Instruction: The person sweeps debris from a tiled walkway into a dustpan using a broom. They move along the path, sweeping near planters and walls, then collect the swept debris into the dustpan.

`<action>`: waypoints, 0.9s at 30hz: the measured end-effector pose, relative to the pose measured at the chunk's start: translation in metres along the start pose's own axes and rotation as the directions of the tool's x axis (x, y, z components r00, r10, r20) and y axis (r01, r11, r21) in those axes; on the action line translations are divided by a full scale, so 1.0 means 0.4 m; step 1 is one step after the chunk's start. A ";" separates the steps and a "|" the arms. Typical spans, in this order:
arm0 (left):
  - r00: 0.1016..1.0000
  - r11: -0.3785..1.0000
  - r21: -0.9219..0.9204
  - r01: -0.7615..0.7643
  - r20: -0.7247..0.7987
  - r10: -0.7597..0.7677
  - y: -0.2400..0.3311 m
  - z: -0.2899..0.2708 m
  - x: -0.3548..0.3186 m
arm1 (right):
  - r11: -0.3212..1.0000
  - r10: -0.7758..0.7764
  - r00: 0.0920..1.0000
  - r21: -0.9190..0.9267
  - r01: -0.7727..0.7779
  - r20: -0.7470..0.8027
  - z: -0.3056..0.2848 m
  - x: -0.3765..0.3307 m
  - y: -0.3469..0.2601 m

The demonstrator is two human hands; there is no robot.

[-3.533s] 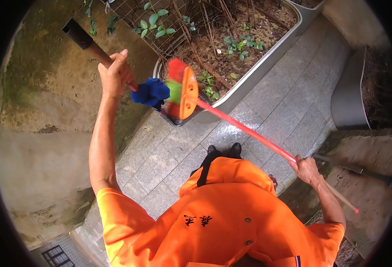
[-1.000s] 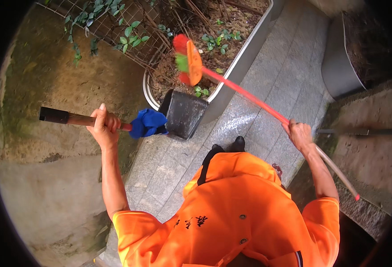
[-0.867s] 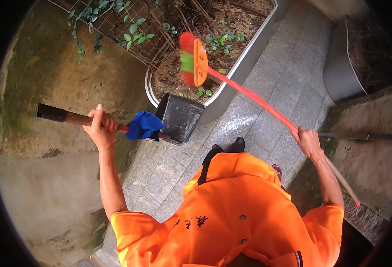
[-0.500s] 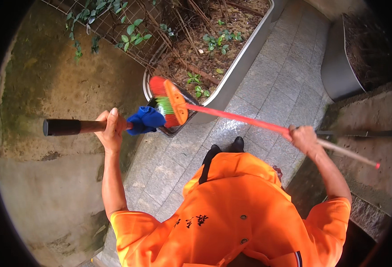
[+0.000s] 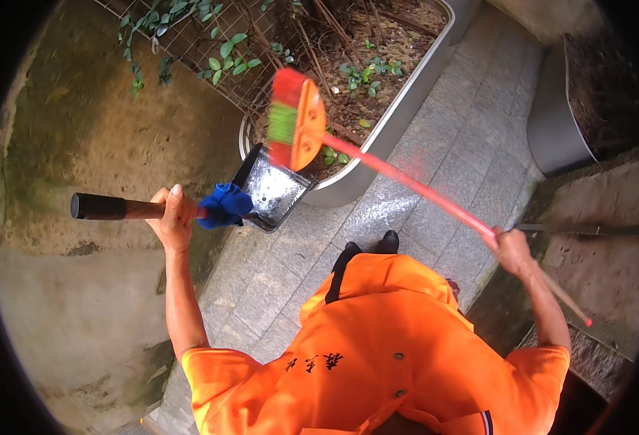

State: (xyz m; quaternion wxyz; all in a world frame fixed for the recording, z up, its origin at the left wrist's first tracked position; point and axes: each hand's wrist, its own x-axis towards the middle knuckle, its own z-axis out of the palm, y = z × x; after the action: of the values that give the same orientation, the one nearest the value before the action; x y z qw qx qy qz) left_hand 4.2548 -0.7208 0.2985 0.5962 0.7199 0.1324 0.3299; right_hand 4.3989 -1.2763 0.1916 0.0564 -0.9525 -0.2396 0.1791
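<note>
My left hand [image 5: 173, 219] is closed round the long handle of a dustpan [image 5: 276, 190], below its black end grip. A blue cloth [image 5: 225, 206] is bunched on that handle, between my hand and the black pan, whose inside looks wet and shiny. With my right hand [image 5: 512, 252] I grip the red pole of a broom [image 5: 309, 125]. Its orange head, with red and green bristles, is raised beyond the pan and beside the planter wall, bristles facing left. The red-tipped end of the pole sticks out behind my right wrist.
A grey-walled planter [image 5: 399, 127] with soil and small plants curves ahead, and a wire mesh [image 5: 181, 47] with leafy stems adjoins it. Another planter [image 5: 551, 119] stands at right. Wet grey paving [image 5: 471, 138] runs between them; a stained wall [image 5: 65, 239] is at left.
The broom head has lifted away from the dustpan, forward and slightly right, uncovering the pan. My right hand has moved a little right and back. My left hand has hardly moved.
</note>
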 end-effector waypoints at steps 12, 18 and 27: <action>0.998 0.986 -0.157 0.053 0.037 -0.047 0.009 -0.009 -0.001 | 0.998 -0.029 0.982 -0.061 0.018 -0.186 0.073 0.157 -0.051; 1.000 0.992 -0.129 -0.013 0.011 0.015 0.053 -0.054 -0.025 | 0.998 0.056 0.980 0.018 -0.054 -0.193 0.024 0.138 0.005; 0.993 0.997 -0.007 -0.071 0.091 0.071 0.023 0.001 -0.032 | 0.981 -0.100 0.985 0.177 0.074 0.142 -0.076 0.136 -0.055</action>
State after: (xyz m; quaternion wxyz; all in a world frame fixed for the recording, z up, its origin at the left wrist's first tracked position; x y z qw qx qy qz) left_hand 4.2434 -0.7309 0.3031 0.5907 0.7373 0.0789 0.3180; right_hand 4.4452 -1.2317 0.2071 0.1275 -0.9166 -0.2683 0.2677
